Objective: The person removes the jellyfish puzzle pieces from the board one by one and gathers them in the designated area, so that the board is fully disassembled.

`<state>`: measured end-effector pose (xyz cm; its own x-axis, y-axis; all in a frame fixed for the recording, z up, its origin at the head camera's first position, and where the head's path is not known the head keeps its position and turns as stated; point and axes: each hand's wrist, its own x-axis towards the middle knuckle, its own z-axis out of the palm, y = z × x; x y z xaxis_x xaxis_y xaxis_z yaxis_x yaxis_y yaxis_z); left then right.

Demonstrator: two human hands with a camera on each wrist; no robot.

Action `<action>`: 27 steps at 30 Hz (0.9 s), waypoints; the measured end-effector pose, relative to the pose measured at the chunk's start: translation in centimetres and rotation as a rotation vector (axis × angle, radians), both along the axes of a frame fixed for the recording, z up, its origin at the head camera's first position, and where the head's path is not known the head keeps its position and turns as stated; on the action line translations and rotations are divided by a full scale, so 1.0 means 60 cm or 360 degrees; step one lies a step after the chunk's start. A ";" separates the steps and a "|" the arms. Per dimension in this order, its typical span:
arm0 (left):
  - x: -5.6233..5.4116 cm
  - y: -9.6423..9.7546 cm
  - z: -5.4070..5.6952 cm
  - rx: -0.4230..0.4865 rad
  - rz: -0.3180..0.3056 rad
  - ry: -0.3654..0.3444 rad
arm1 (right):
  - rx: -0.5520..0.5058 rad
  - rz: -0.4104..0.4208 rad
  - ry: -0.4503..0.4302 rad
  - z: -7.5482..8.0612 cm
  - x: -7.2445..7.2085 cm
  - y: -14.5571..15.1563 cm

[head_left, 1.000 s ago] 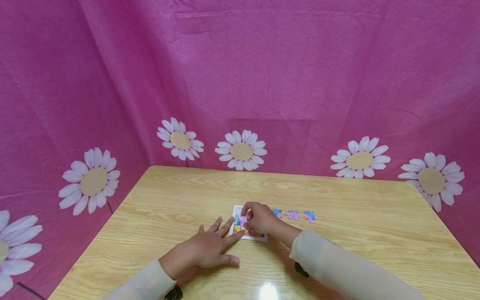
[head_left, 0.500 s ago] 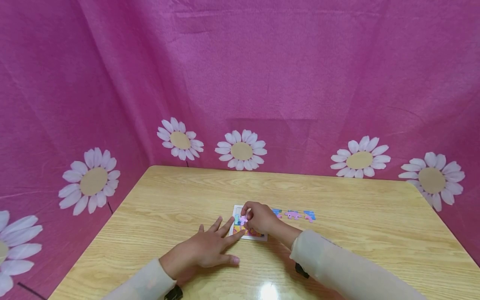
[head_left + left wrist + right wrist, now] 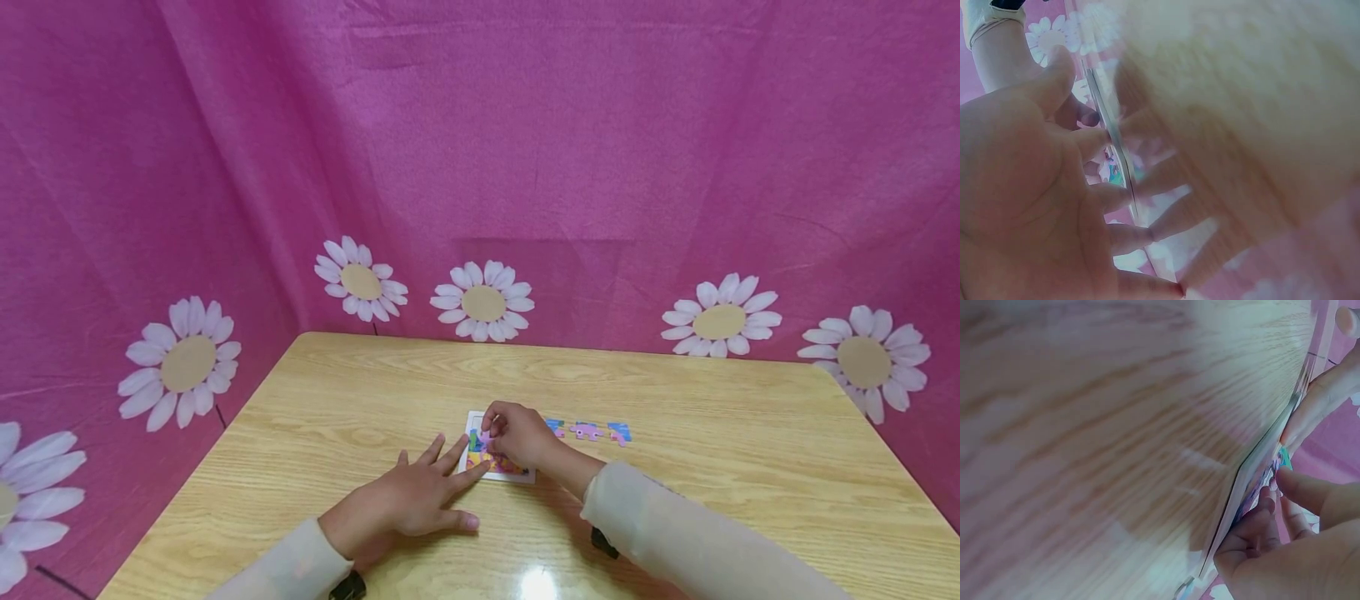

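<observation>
A magenta curtain [image 3: 480, 125] printed with white daisies [image 3: 483, 302] is hanging behind a wood-grain table [image 3: 375, 375] that is filling the lower half of the frame. At lower centre, a person's right hand [image 3: 522, 437] is pinching a pink puzzle piece [image 3: 486, 440] between thumb and fingers; whether it is lying fully seated is staying hidden beneath them. The piece is sitting inside a white-rimmed puzzle tray [image 3: 517, 480], beside a green-and-blue patch [image 3: 473, 440] and above a yellow strip [image 3: 474, 459]. Lower and to the left, the left hand [image 3: 420, 493] is spreading its fingers flat, gripping nothing, two fingertips meeting the tray's left side. Just right of the right hand, three loose pieces are lying in a row: one blue and pink [image 3: 554, 427], one mostly pink [image 3: 586, 430], one blue with a pink edge [image 3: 620, 432]. Working well here is probably calling for lining the tabs up with neighbouring notches before pressing straight down, the left fingers bracing the tray against sliding.
</observation>
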<state>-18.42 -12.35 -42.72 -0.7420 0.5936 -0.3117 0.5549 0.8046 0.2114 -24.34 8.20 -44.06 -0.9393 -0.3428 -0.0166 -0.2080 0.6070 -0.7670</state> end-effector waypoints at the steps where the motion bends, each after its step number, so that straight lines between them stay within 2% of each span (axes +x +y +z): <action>1: 0.000 0.000 0.000 -0.0002 0.0001 0.0001 | -0.0005 0.0000 0.0011 0.000 0.000 0.000; 13: 0.000 0.003 0.001 -0.0009 0.0004 -0.0002 | 0.0060 -0.0051 0.0051 0.002 0.002 -0.005; 27: 0.000 0.002 -0.001 -0.0017 0.0006 0.0007 | -0.0087 -0.0093 -0.0064 0.006 -0.003 0.006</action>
<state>-18.40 -12.24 -42.76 -0.7455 0.5875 -0.3149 0.5527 0.8089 0.2006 -24.51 8.55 -43.73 -0.9566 -0.2891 -0.0376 -0.1418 0.5739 -0.8065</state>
